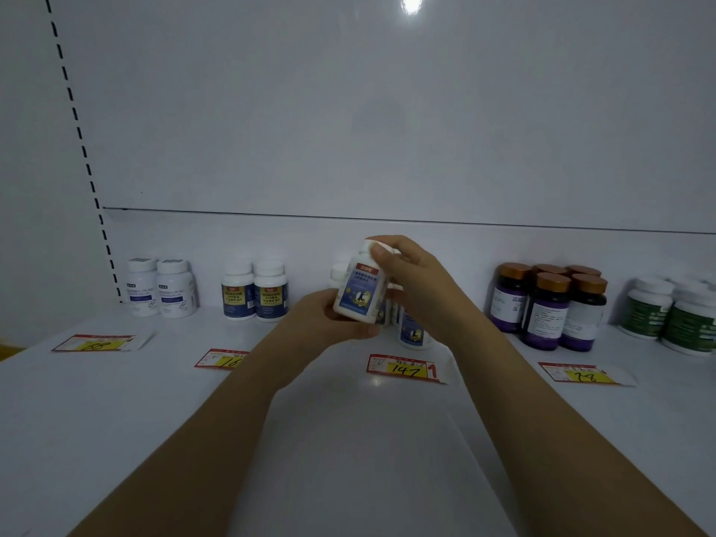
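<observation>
A white pill bottle (360,290) with a blue label and a red strip is held up, slightly tilted, above the white shelf (348,439). My left hand (323,319) cups its base from below, fingers curled round it. My right hand (410,281) grips the white cap at the top. Behind and below the held bottle stand more bottles of the same kind (414,331), partly hidden by my right hand.
Along the back of the shelf stand two white bottles (162,288), two blue-labelled bottles (255,294), several dark bottles with gold caps (550,308) and green-labelled bottles (674,315). Red and yellow price tags (405,368) lie in front of each group.
</observation>
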{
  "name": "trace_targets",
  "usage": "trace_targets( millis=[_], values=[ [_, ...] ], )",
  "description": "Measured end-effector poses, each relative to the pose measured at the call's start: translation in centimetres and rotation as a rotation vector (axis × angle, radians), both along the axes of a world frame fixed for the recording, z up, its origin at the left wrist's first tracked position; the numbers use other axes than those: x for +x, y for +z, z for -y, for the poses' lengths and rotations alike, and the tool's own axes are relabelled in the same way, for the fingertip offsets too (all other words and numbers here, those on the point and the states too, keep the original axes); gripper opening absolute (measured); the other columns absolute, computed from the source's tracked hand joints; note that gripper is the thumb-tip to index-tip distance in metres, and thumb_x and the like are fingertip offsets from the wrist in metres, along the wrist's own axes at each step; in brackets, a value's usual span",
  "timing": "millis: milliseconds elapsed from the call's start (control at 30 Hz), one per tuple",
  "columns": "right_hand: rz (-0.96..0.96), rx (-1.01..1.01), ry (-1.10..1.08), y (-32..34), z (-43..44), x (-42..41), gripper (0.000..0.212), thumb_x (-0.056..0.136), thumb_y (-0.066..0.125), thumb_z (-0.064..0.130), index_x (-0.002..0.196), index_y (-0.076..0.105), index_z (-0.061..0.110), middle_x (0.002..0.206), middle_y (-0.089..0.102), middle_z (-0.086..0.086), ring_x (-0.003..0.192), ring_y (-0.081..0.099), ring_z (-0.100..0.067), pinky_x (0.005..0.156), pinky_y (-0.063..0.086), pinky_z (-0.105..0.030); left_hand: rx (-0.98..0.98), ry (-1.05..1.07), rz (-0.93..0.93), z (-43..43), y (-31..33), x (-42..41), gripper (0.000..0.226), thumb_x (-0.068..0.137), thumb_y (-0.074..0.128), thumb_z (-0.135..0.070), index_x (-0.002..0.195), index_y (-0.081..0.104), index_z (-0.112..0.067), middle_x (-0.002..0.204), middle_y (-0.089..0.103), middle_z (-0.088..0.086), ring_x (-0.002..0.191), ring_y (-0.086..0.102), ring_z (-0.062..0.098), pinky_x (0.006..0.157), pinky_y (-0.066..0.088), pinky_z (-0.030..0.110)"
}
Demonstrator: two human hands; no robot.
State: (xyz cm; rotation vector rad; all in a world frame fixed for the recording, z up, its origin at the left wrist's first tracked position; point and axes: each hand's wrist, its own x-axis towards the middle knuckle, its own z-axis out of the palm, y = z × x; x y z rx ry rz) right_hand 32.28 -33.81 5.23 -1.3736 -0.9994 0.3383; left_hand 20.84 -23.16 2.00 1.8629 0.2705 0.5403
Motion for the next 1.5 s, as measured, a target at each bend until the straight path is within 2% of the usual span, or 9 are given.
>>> trace_targets(
  millis=[167, 400, 500, 667, 867, 1033, 1233, 1333, 1500],
  values=[
    [0.005, 0.022, -0.013, 0.1, 0.3, 0.4, 0.019, 0.094, 0.054, 0.031, 0.111, 0.061, 0.029, 0.109, 0.067, -0.001, 0.099, 0.067, -0.017, 0.088, 0.055, -0.036, -0.041, -0.022, -0.019, -0.2, -0.1, 0.0, 0.026, 0.077, 0.075, -0.023, 0.100, 0.065, -0.031, 0.100, 0.072, -0.008, 0.097, 0.067, 0.010, 0.089, 0.051, 0.025],
    [0.179, -0.111, 0.081, 0.7, 0.5, -0.9, 0.026, 0.090, 0.061, 0.026, 0.115, 0.058, 0.022, 0.103, 0.069, 0.005, 0.091, 0.068, -0.008, 0.076, 0.056, -0.020, -0.028, 0.060, 0.075, -0.7, -0.3, 0.1, 0.038, 0.070, 0.078, -0.006, 0.100, 0.066, -0.024, 0.097, 0.072, -0.008, 0.089, 0.068, 0.005, 0.071, 0.050, 0.014],
    [0.318, -0.084, 0.129, 0.9, 0.0, -1.8, 0.036, 0.081, 0.072, 0.017, 0.112, 0.056, 0.026, 0.112, 0.064, 0.006, 0.105, 0.062, -0.013, 0.088, 0.054, -0.027, 0.014, 0.176, 0.210, -0.9, -0.1, 0.2, 0.042, 0.067, 0.078, 0.004, 0.096, 0.062, -0.022, 0.089, 0.068, -0.014, 0.080, 0.065, 0.001, 0.060, 0.049, 0.007],
    [0.465, -0.003, 0.181, 1.0, -0.3, -2.2, 0.049, 0.073, 0.079, 0.007, 0.113, 0.055, 0.021, 0.117, 0.060, 0.003, 0.113, 0.057, -0.014, 0.097, 0.050, -0.033, 0.134, 0.288, 0.414, -1.0, 0.2, -0.1, 0.060, 0.064, 0.077, 0.010, 0.111, 0.055, -0.017, 0.097, 0.059, -0.015, 0.087, 0.057, -0.006, 0.067, 0.046, 0.001],
    [0.496, -0.038, 0.178, 0.8, -0.4, -2.1, 0.048, 0.073, 0.078, 0.003, 0.112, 0.053, 0.017, 0.116, 0.059, 0.001, 0.112, 0.056, -0.015, 0.095, 0.051, -0.032, 0.253, 0.331, 0.397, -1.4, 0.0, -0.1, 0.060, 0.064, 0.080, 0.004, 0.114, 0.055, -0.017, 0.101, 0.058, -0.014, 0.092, 0.056, -0.006, 0.072, 0.045, 0.000],
    [0.320, -0.041, 0.112, 1.5, 0.5, -1.7, 0.039, 0.086, 0.067, 0.020, 0.118, 0.050, 0.036, 0.108, 0.063, 0.016, 0.103, 0.063, -0.005, 0.084, 0.055, -0.022, -0.093, 0.029, 0.232, -0.8, 0.8, -0.6, 0.058, 0.067, 0.080, 0.000, 0.116, 0.057, -0.019, 0.107, 0.070, -0.001, 0.101, 0.066, 0.018, 0.085, 0.055, 0.029],
    [0.129, -0.142, -0.018, 1.4, 0.4, -1.4, 0.033, 0.091, 0.054, 0.044, 0.113, 0.062, 0.021, 0.098, 0.071, -0.005, 0.086, 0.070, -0.018, 0.078, 0.059, -0.030, -0.581, -0.184, 0.037, -0.3, 1.7, -1.4, 0.052, 0.071, 0.065, -0.033, 0.116, 0.059, -0.008, 0.112, 0.068, 0.016, 0.100, 0.067, 0.029, 0.087, 0.056, 0.037],
    [-0.105, -0.300, -0.037, 1.1, 0.1, -1.5, 0.041, 0.088, 0.058, 0.049, 0.100, 0.066, 0.010, 0.091, 0.072, -0.014, 0.083, 0.071, -0.027, 0.077, 0.059, -0.036, -0.625, -0.177, -0.097, -0.1, 1.8, -1.8, 0.057, 0.070, 0.064, -0.045, 0.113, 0.062, -0.009, 0.098, 0.071, 0.019, 0.079, 0.071, 0.026, 0.069, 0.060, 0.034],
    [-0.345, -0.315, 0.065, 0.5, 0.5, -1.6, 0.039, 0.086, 0.064, 0.041, 0.105, 0.064, 0.007, 0.095, 0.070, -0.019, 0.077, 0.069, -0.025, 0.063, 0.060, -0.030, -0.609, -0.181, -0.197, 0.1, 1.7, -1.9, 0.059, 0.068, 0.064, -0.052, 0.107, 0.064, -0.008, 0.090, 0.071, 0.020, 0.071, 0.071, 0.025, 0.069, 0.060, 0.034]
  ],
)
